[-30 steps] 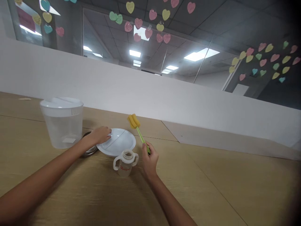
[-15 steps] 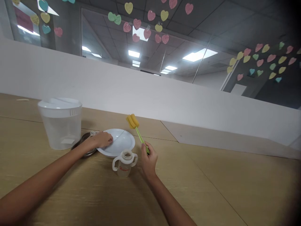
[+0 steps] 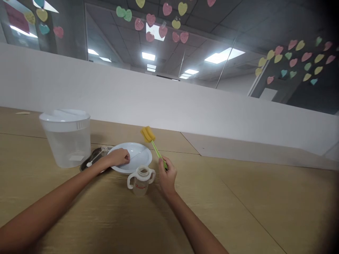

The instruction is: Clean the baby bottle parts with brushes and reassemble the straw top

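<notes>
A sponge bottle brush with a yellow head and green handle is gripped by my right hand, its head tilted up and left. My left hand is curled closed over the left part of a shallow white bowl; what its fingers hold, if anything, is hidden. Between my hands, in front of the bowl, a baby bottle with two white handles and red print stands upright, its mouth uncovered. Left of the bowl, a dark metal tray carries a white-tipped clear piece, partly behind my left wrist.
A translucent bucket with a white lid stands at the left of the wooden table. A low white wall runs along the back, with glass and heart-shaped notes above.
My left hand has shifted slightly right over the bowl, showing more of the tray and the clear piece. My right hand keeps hold of the brush. The view has shifted a little.
</notes>
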Tool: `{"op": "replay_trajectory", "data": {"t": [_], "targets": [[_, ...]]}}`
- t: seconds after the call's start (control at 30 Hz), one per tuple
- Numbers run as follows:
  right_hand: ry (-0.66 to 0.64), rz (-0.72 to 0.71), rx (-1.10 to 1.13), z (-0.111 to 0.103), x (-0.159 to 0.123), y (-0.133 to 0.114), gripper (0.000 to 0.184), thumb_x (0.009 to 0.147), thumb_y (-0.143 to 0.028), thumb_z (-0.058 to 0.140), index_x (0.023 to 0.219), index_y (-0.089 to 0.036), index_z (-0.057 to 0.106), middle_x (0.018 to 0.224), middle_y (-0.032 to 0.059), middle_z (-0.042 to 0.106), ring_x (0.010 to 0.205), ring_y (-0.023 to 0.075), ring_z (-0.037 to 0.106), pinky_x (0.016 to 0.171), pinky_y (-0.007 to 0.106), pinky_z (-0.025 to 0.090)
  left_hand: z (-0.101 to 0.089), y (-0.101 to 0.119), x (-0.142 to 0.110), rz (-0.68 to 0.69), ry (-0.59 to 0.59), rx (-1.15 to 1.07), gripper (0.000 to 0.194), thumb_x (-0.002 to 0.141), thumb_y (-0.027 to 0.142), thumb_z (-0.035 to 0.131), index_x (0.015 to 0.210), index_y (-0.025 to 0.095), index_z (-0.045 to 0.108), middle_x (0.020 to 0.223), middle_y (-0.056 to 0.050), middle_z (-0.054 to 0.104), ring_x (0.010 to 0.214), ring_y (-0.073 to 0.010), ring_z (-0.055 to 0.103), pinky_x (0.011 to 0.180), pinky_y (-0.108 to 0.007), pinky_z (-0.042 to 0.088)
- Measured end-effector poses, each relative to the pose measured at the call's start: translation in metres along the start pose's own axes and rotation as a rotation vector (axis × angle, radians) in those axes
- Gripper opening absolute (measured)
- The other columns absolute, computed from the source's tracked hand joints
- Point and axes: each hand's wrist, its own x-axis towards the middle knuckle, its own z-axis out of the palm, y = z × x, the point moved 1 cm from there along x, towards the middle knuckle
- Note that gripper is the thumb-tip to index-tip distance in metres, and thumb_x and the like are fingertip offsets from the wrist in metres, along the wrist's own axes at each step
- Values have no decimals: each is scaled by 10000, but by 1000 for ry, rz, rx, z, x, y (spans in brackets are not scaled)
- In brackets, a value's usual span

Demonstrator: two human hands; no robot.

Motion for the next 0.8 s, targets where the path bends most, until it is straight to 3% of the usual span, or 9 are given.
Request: {"op": "replay_trajectory", "data": {"t": [0.23, 0.5, 0.67, 0.8], "targets": [[24, -26, -34, 1, 1, 5, 365, 815, -393, 449, 831, -94, 660, 640, 12, 568, 560, 112, 455, 524, 209, 366, -5, 1, -4, 15, 5, -44, 221, 665, 176, 537, 775, 194, 727, 762, -23, 710, 697, -147, 622, 601, -197, 404], [1, -9, -63, 0, 2, 9, 370, 825, -391, 443, 858, -91, 657, 617, -8, 536, 521, 97, 401, 493, 204, 331, -5, 6, -7, -3, 20, -9, 196, 698, 249, 570, 805, 202, 727, 826, -34, 717, 751, -162, 632, 616, -210, 409], [-10, 6, -49, -1, 3, 7, 376, 830, -396, 434, 854, -92, 655, 616, -4, 538, 547, 108, 418, 510, 206, 341, -28, 2, -12, -54, 77, 46, 268, 771, 337, 512, 910, 209, 702, 955, -38, 705, 842, -168, 629, 710, -219, 431], [-32, 11, -74, 1, 5, 9, 386, 833, -408, 427, 881, -97, 650, 643, 3, 559, 566, 117, 440, 536, 214, 349, -50, -14, -16, -197, 160, 166, 314, 810, 307, 434, 935, 162, 683, 1013, -126, 680, 926, -253, 614, 749, -304, 443]]}}
